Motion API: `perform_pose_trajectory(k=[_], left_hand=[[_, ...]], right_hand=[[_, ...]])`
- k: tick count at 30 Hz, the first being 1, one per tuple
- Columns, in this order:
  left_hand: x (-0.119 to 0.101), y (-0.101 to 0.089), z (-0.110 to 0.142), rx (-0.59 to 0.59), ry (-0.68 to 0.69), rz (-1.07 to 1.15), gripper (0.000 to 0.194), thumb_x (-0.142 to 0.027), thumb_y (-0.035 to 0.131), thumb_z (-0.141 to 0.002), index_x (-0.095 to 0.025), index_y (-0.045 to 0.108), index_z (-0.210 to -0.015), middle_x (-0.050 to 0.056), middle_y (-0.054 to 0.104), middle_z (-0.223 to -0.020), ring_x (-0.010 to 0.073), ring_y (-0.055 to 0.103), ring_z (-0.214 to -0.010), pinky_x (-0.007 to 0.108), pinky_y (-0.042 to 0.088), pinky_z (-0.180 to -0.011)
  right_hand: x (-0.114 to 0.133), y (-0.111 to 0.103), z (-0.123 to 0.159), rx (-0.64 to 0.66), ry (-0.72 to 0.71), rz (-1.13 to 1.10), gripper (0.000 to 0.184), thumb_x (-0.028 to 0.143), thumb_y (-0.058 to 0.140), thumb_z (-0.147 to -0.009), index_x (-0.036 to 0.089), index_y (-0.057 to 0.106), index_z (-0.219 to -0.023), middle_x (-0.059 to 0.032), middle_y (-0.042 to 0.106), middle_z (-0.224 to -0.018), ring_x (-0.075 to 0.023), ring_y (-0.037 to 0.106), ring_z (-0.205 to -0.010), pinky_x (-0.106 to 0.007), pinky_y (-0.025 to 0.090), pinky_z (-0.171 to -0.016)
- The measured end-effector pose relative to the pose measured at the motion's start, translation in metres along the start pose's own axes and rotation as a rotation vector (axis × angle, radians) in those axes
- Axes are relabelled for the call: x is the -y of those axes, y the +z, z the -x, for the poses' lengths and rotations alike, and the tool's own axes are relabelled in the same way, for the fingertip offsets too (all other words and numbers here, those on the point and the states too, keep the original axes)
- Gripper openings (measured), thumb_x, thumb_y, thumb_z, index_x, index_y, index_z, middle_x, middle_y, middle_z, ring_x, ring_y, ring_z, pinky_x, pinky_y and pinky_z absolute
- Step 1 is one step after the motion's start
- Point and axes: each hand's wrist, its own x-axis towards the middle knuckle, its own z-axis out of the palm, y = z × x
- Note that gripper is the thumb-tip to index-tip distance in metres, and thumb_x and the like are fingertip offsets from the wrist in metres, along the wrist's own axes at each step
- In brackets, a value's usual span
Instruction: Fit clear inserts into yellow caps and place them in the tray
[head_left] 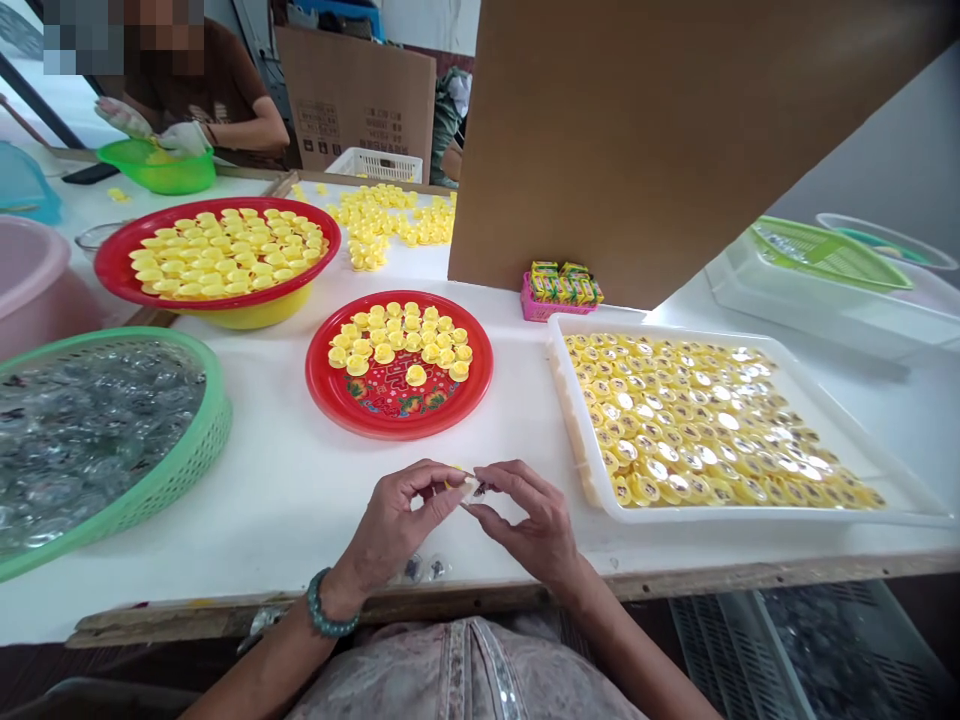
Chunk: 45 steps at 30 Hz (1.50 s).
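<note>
Above the table's front edge, my left hand (409, 515) pinches a small yellow plastic piece (454, 480), mostly hidden by the fingers. My right hand (531, 515) meets it fingertip to fingertip, closed on a clear round plastic cover (478, 489) with a dark print. The two parts touch or nearly touch; I cannot tell whether they are joined. Clear covers (427, 568) lie on the table just below my left hand. Beyond my hands, a red patterned tray (390, 410) carries several yellow cup-shaped pieces (411, 340) on its far half.
A white tray (566, 425) of finished-looking yellow discs stands right. Left are a green basket (214, 430) of clear covers and a red basin (120, 265) of yellow pieces. A cardboard sheet (585, 130) rises behind a pink basket (551, 311). Across the table, a gloved person handles a green bowl (161, 178).
</note>
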Motion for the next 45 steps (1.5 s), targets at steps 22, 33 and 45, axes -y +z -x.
perform_pose_trajectory(k=[22,33,45], left_hand=[[0.028,0.013,0.013,-0.077,-0.258,0.167,0.018,-0.034,0.059,-0.080,-0.018,0.066,-0.087,0.003,0.068,-0.081,0.0181,0.062,-0.077,0.027,0.048,-0.074],[0.058,-0.010,-0.018,-0.095,-0.158,-0.348,0.028,-0.025,0.050,-0.081,-0.021,0.065,-0.104,0.003,0.067,-0.087,0.0182,0.060,-0.075,0.028,0.045,-0.071],[0.078,0.003,-0.028,-0.004,-0.273,-0.021,0.027,-0.027,0.052,-0.079,-0.022,0.069,-0.099,0.004,0.069,-0.091,0.0209,0.063,-0.081,0.030,0.050,-0.073]], right_hand=[[-0.011,0.026,0.017,0.117,-0.024,0.174,0.031,0.018,0.057,-0.082,0.021,0.055,-0.113,-0.0076,0.062,-0.094,-0.0177,0.060,-0.084,-0.030,0.052,-0.071],[-0.033,0.021,-0.017,0.424,0.128,0.340,0.024,0.024,0.064,-0.079,0.018,0.063,-0.103,-0.0067,0.063,-0.094,-0.0171,0.062,-0.082,-0.027,0.049,-0.074],[-0.028,0.038,-0.018,0.565,0.211,0.587,0.013,0.024,0.055,-0.085,0.017,0.064,-0.090,-0.0057,0.061,-0.084,-0.0149,0.059,-0.073,-0.022,0.040,-0.062]])
